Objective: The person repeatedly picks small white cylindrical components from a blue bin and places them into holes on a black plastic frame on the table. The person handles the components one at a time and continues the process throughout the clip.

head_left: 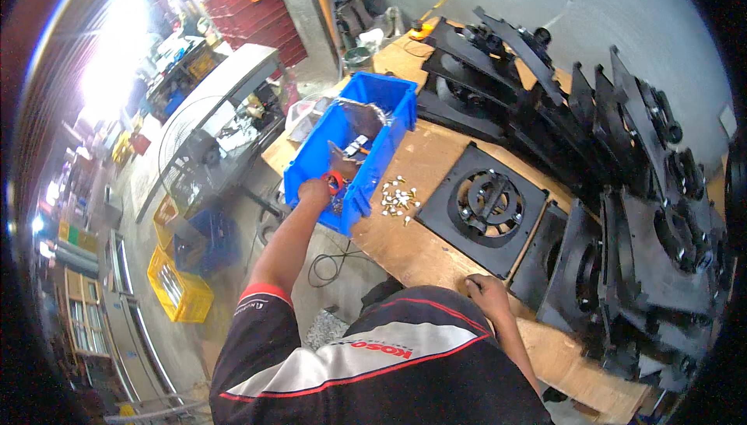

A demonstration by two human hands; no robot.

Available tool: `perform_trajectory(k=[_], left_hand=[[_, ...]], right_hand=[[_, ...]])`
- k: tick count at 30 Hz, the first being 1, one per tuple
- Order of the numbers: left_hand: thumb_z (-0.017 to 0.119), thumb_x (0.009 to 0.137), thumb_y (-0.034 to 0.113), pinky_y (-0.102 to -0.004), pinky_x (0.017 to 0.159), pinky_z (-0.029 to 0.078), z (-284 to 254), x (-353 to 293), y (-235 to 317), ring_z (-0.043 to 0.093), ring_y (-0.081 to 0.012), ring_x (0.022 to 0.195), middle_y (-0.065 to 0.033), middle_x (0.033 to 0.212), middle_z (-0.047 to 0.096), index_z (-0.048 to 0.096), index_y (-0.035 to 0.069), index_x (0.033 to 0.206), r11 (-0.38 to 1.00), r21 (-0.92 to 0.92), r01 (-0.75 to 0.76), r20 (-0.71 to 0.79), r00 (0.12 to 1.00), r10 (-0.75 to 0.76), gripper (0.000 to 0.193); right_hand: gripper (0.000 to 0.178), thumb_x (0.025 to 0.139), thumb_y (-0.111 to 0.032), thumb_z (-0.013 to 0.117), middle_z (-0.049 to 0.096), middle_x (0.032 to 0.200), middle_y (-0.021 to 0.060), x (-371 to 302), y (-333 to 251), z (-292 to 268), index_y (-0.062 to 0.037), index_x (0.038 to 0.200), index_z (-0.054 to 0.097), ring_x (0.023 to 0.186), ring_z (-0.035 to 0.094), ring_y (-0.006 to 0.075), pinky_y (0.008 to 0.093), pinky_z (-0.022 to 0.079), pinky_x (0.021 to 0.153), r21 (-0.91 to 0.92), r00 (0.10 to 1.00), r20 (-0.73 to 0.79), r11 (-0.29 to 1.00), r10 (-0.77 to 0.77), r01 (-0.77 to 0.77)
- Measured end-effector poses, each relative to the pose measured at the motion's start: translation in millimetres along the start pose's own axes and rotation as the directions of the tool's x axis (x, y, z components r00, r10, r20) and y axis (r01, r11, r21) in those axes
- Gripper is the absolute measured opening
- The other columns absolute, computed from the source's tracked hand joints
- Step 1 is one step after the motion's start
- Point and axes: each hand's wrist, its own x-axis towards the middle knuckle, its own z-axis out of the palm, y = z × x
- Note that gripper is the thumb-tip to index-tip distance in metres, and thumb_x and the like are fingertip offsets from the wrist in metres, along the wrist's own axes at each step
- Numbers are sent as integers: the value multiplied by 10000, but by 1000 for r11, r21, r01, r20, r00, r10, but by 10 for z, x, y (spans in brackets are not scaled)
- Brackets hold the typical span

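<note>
My left hand [314,192] reaches into the near end of a blue plastic bin [310,159], beside a red ring-shaped thing [334,182]. Its fingers point down and are mostly hidden, so whether they grip anything does not show. Curled closed, my right hand [488,296] rests at the near edge of the wooden table [436,258]; what it holds, if anything, is hidden. Just beyond it lies a flat black square panel [445,219] with a round ringed opening. A loose pile of small white-and-brass fittings [399,199] sits between the bin and the panel.
Many similar black panels [572,265] stand and lean along the right and back of the table. On the floor to the left are a yellow crate [179,289], a blue crate [208,242] and a fan [198,149]. A black cable [333,264] lies below the table edge.
</note>
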Motion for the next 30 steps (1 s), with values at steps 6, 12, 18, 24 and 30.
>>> perform_trajectory(k=[6, 12, 18, 24, 30], left_hand=[[599, 897, 208, -441, 780, 581, -11, 98, 50, 719, -298, 964, -140, 1047, 737, 768, 106, 994, 993, 100, -61, 23, 998, 59, 220], [599, 897, 200, -437, 758, 584, -3, 139, -47, 723, -291, 942, -127, 1033, 740, 764, 109, 963, 971, 207, -119, 9, 993, 119, 199], [828, 728, 350, -395, 815, 583, -106, 47, 141, 719, -268, 970, -100, 1065, 736, 748, 125, 1021, 942, 310, -129, 66, 991, 113, 378], [886, 647, 376, -394, 838, 580, -119, 117, 90, 708, -260, 1014, -90, 1094, 731, 752, 116, 1011, 946, 311, -90, 155, 987, 43, 467], [805, 697, 314, -474, 787, 562, -268, 15, -242, 707, -384, 860, -170, 899, 727, 733, 60, 875, 974, 79, -211, -187, 957, 222, 318]], right_hand=[[280, 945, -288, 569, 703, 933, 197, -163, 168, 150, -49, 1001, 702, 899, 671, 376, 438, 519, 805, 187, 986, -138, 980, 89, -62], [275, 961, -275, 551, 706, 940, 179, -208, 196, 115, -43, 1022, 686, 903, 670, 369, 439, 520, 813, 282, 972, -143, 949, 188, -142], [288, 961, -291, 542, 696, 996, 186, -154, 247, 141, -44, 1038, 667, 921, 664, 375, 459, 510, 821, 254, 976, -172, 963, 130, -84], [295, 971, -295, 527, 697, 953, 189, -178, 312, 155, -43, 1044, 662, 911, 661, 388, 480, 504, 822, 200, 974, -213, 979, 74, -31], [294, 982, -301, 532, 694, 884, 172, -187, 275, 96, -42, 1032, 661, 854, 675, 346, 452, 512, 780, 320, 980, -160, 945, 117, -60]])
